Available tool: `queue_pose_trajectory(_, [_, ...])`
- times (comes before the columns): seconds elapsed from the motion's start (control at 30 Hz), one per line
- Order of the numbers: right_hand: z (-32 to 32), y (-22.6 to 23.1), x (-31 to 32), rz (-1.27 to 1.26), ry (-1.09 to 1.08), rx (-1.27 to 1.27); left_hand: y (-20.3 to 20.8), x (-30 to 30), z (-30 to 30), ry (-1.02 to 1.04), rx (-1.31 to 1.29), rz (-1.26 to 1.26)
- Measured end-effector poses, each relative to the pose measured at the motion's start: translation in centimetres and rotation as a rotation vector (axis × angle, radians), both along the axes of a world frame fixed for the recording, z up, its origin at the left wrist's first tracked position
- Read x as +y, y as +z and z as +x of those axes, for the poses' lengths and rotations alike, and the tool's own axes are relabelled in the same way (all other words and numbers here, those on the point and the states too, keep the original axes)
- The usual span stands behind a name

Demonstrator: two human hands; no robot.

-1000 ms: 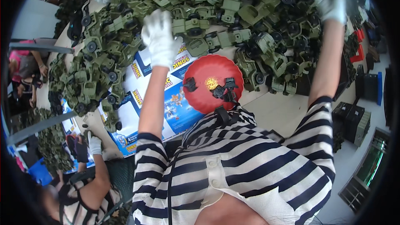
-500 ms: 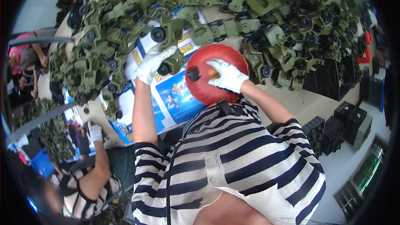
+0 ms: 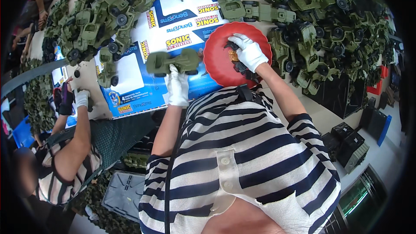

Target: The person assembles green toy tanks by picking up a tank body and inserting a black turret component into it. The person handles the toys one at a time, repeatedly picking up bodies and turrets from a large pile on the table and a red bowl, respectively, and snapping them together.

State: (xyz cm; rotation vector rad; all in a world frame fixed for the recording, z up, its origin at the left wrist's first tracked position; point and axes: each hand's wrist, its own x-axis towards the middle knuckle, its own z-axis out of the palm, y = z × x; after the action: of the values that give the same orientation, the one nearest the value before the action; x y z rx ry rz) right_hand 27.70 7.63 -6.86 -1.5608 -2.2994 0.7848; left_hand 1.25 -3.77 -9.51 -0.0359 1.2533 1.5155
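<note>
My left hand (image 3: 177, 89), in a white glove, grips an olive-green toy jeep (image 3: 184, 60) above the printed cardboard. The jeep lies sideways across my fingers, its underside partly hidden. My right hand (image 3: 248, 53), gloved too, is inside a round red dish (image 3: 216, 67) with a scalloped rim. Its fingers are drawn together at small black plastic parts (image 3: 241, 67); whatever they pinch is hidden. A few yellowish bits (image 3: 233, 55) lie among those parts.
Piles of green toy jeeps (image 3: 314, 0) crowd the table's far side and right. Blue-and-white printed cardboard (image 3: 173, 28) covers the middle. At left a co-worker (image 3: 71, 160) sits with hands at the table. Dark crates (image 3: 346, 145) stand on the floor at right.
My left hand has come nearer to me, bringing a jeep away from the pile. In the dish, my right hand has moved to the black parts. The view has shifted.
</note>
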Motion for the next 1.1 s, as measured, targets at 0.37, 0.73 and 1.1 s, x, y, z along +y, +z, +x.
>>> queue_pose_trajectory(0.37, [3.1, -0.7, 0.7, -0.147, -0.087, 0.089, 9.9, 7.8, -2.1, -0.950, 1.801, 0.193])
queue_pose_trajectory(0.73, [-0.1, 5.6, -0.1, -1.096, -0.290, 1.298, 11.1, 5.3, -4.9, -1.037, 0.310, 0.142])
queue_pose_trajectory(1.1, [-2.4, 8.7, -0.1, -0.977, 0.017, 1.098, 17.3, 5.4, 1.2, -1.070, 0.247, 0.149])
